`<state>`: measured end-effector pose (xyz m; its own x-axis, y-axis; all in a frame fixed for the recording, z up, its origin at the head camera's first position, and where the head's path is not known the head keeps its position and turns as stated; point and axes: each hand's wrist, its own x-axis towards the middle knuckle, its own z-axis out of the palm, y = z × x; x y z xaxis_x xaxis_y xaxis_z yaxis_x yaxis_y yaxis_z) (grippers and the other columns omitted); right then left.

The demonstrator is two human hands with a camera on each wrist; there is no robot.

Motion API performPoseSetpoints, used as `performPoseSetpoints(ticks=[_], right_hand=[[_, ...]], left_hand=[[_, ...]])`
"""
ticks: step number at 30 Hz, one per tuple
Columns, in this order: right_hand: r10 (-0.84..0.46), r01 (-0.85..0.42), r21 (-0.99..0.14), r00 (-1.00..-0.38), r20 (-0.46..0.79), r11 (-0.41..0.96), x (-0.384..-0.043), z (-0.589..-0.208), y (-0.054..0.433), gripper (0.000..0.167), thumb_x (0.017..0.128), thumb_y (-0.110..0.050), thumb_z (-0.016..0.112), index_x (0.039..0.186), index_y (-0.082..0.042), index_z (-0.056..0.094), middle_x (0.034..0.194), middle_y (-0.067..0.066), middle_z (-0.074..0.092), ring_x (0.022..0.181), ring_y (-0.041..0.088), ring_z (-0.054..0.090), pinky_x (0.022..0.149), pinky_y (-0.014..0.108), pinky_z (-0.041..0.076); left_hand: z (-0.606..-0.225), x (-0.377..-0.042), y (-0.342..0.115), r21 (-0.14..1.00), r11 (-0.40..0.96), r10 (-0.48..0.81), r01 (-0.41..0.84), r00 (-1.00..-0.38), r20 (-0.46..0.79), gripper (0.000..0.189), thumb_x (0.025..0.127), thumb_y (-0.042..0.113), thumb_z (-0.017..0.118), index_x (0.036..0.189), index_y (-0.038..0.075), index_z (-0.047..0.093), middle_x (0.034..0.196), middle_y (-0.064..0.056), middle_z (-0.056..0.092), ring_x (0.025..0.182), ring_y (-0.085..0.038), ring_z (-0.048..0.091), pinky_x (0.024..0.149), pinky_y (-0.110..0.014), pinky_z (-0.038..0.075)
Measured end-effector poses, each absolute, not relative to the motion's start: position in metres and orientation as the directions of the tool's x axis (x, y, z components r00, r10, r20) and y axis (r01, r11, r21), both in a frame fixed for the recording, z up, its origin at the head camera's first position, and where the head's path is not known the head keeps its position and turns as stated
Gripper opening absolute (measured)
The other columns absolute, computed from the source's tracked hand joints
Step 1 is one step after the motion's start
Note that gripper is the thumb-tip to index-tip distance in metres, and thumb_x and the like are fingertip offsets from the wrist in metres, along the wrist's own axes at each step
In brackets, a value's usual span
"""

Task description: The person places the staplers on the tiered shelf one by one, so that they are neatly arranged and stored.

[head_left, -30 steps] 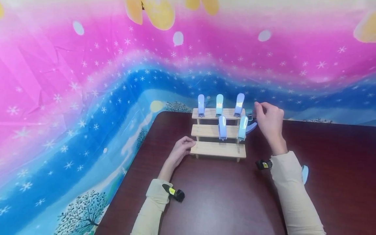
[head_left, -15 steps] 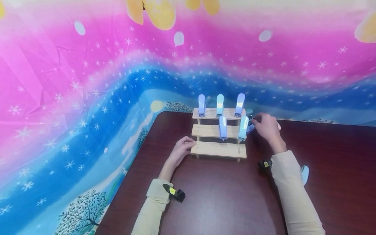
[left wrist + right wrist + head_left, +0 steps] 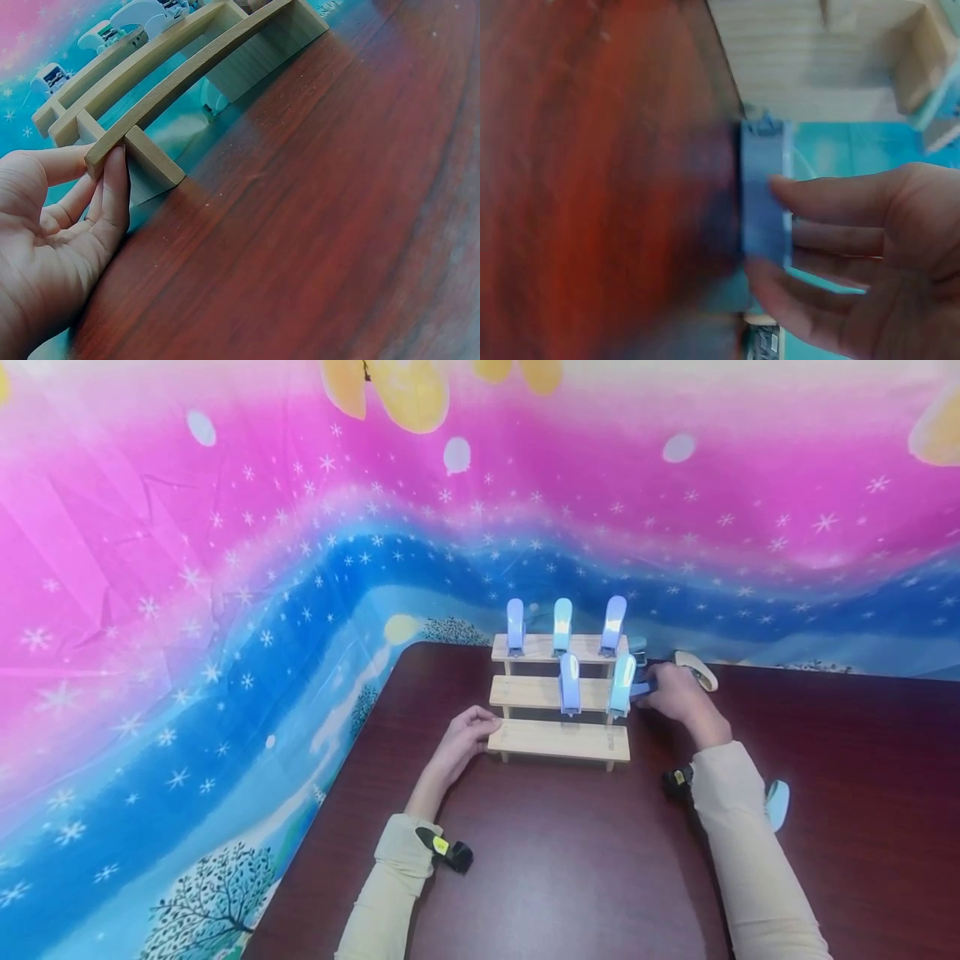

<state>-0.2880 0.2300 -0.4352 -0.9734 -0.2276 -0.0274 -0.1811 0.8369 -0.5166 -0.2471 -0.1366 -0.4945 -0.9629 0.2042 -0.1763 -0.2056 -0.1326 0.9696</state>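
One blue stapler (image 3: 763,206) partly hidden by right hand (image 3: 678,695).

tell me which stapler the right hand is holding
The purple-blue stapler beside the right end of the wooden stand. The right hand grips only that one; five other staplers sit on the upper two shelves.

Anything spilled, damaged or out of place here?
Nothing looks spilled or damaged. The middle shelf looks unevenly filled: its purple stapler and mint stapler stand toward the right, whereas the top shelf is evenly filled.
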Motion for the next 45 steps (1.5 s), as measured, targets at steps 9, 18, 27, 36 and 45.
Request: performPoseSetpoints(ticks=[9,18,27,36,45], right_hand=[[-0.276,-0.193,-0.442,-0.952,-0.132,0.876,-0.287,-0.429,0.244,0.016,0.087,-0.002,0.074,0.095,0.009,0.067,0.083,0.018,0.066,0.078,0.033,0.06,0.074,0.049,0.052],[-0.338,-0.16,-0.617,-0.923,-0.183,0.771,-0.276,-0.417,0.254,0.012,0.094,-0.005,0.069,0.092,0.007,0.066,0.085,0.013,0.066,0.079,0.03,0.066,0.07,0.043,0.061],[-0.301,-0.077,-0.666,-0.925,-0.23,0.742,-0.27,-0.411,0.259,0.033,0.1,-0.024,0.069,0.1,0.01,0.069,0.088,0.017,0.065,0.085,0.031,0.065,0.079,0.047,0.061],[-0.239,-0.028,-0.667,-0.944,-0.228,0.744,-0.27,-0.413,0.257,0.044,0.106,-0.028,0.06,0.111,0.016,0.061,0.097,0.028,0.066,0.085,0.037,0.07,0.073,0.046,0.062],[-0.283,-0.064,-0.702,-0.938,-0.201,0.709,-0.272,-0.414,0.254,0.034,0.106,-0.011,0.055,0.123,0.018,0.061,0.109,0.031,0.064,0.094,0.04,0.067,0.078,0.049,0.062]], left_hand=[[-0.495,-0.247,-0.138,0.974,-0.119,0.202,-0.194,-0.965,-0.168,0.011,0.097,0.006,0.067,0.103,0.002,0.058,0.092,-0.006,0.068,0.079,-0.015,0.066,0.068,-0.027,0.055],[-0.495,-0.246,-0.137,0.972,-0.129,0.206,-0.195,-0.964,-0.166,0.01,0.097,0.006,0.067,0.103,0.003,0.059,0.091,-0.006,0.068,0.079,-0.015,0.065,0.067,-0.026,0.054],[-0.495,-0.246,-0.137,0.972,-0.126,0.205,-0.198,-0.964,-0.17,0.009,0.097,0.005,0.066,0.102,0.004,0.059,0.091,-0.006,0.068,0.078,-0.014,0.066,0.067,-0.026,0.055],[-0.496,-0.245,-0.137,0.973,-0.12,0.198,-0.198,-0.965,-0.172,0.01,0.097,0.006,0.067,0.102,0.004,0.059,0.091,-0.006,0.068,0.079,-0.015,0.065,0.068,-0.026,0.054],[-0.495,-0.246,-0.137,0.973,-0.114,0.198,-0.198,-0.965,-0.173,0.011,0.097,0.008,0.068,0.102,0.004,0.059,0.093,-0.006,0.068,0.081,-0.015,0.065,0.069,-0.027,0.055]])
